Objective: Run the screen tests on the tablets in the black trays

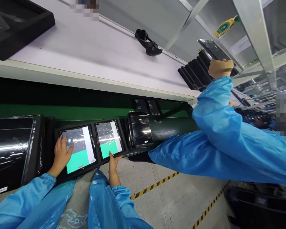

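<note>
Two lit tablets lie side by side in dark frames, their screens showing grey, white and green areas under clear film. My left hand (61, 155) is open, its fingers spread on the left edge of the left tablet (79, 152). At the lower edge of the right tablet (109, 140), my right hand (113, 165) grips with the thumb on the front; its other fingers are partly hidden beneath. Right of it stands a stack of dark film-covered tablets (141, 128). A large dark film-wrapped panel (10, 151) is near my left hand.
A white shelf (97, 68) runs above a green conveyor belt (38, 110), bearing a black strap (149, 43) and a black tray (21, 28). Two more lit screens (147, 106) lie farther back. A co-worker's blue sleeve (216, 108) reaches to upright dark tablets (196, 71).
</note>
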The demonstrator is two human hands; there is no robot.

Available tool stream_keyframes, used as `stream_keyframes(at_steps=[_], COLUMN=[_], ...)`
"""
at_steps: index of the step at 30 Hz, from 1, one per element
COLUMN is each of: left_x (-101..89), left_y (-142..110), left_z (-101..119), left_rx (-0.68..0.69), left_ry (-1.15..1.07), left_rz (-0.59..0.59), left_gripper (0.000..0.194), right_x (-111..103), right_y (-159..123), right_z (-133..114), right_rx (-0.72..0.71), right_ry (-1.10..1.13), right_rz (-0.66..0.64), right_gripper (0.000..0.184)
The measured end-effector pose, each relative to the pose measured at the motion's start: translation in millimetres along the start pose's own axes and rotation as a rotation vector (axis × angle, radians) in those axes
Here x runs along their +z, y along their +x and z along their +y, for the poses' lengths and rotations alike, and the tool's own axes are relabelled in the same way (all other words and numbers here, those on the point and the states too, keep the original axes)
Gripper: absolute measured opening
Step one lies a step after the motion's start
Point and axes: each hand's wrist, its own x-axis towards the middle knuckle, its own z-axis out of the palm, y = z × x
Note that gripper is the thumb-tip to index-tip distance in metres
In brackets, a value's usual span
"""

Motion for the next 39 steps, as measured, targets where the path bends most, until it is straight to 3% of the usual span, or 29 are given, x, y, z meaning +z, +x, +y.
stream_keyframes(at_steps=[2, 4, 8, 10, 15, 19, 27, 31, 34, 36, 39], left_x=[-0.2, -1.9, -4.5, -3.3, 3.7, 6.4, 3.6, 1.8, 0.1, -0.9, -2.4], left_y=[12.6, 20.5, 14.1, 1.1, -42.1, -66.6, -66.7, -67.4, -70.3, -71.7, -72.7], left_z=[2.1, 0.0, -9.9, -16.0, -38.4, -55.6, -53.0, -58.7, -67.5, -72.5, -76.9], left_rx=[-0.027, -0.045, -0.028, -0.005, -0.011, -0.079, -0.086, -0.079, 0.005, 0.082, 0.148], left_ry=[0.027, 0.037, 0.035, 0.033, 0.026, 0.01, 0.019, 0.018, 0.049, 0.082, 0.123], left_rz=[0.029, 0.057, 0.045, 0.007, -0.026, -0.04, -0.104, -0.125, -0.137, -0.143, -0.143], left_gripper=[0.074, 0.076, 0.076, 0.075, 0.076, 0.08, 0.074, 0.072, 0.07, 0.067, 0.064], right_x=[6.9, 8.9, 11.3, 17.2, 35.2, 40.9, 50.1, 37.6, 16.8, 3.5, -8.0], right_y=[-3.7, -0.2, 30.3, 55.0, 111.1, 131.3, 150.7, 137.1, 101.8, 67.9, 14.2], right_z=[12.9, 17.2, -3.3, -18.3, -31.2, -28.1, -42.5, -32.9, -8.2, 12.9, 40.9], right_rx=[0.181, 0.197, -0.216, -0.344, -0.401, -0.463, -0.467, -0.426, -0.328, -0.266, -0.25], right_ry=[-0.048, -0.099, -0.126, -0.196, -0.492, -0.632, -0.639, -0.42, -0.283, -0.261, -0.299], right_rz=[0.176, 0.264, 0.086, -0.01, -0.16, -0.269, -0.298, -0.122, 0.001, 0.019, -0.058], right_gripper=[0.071, 0.077, 0.044, 0.039, 0.037, 0.039, 0.049, 0.044, 0.042, 0.042, 0.04])
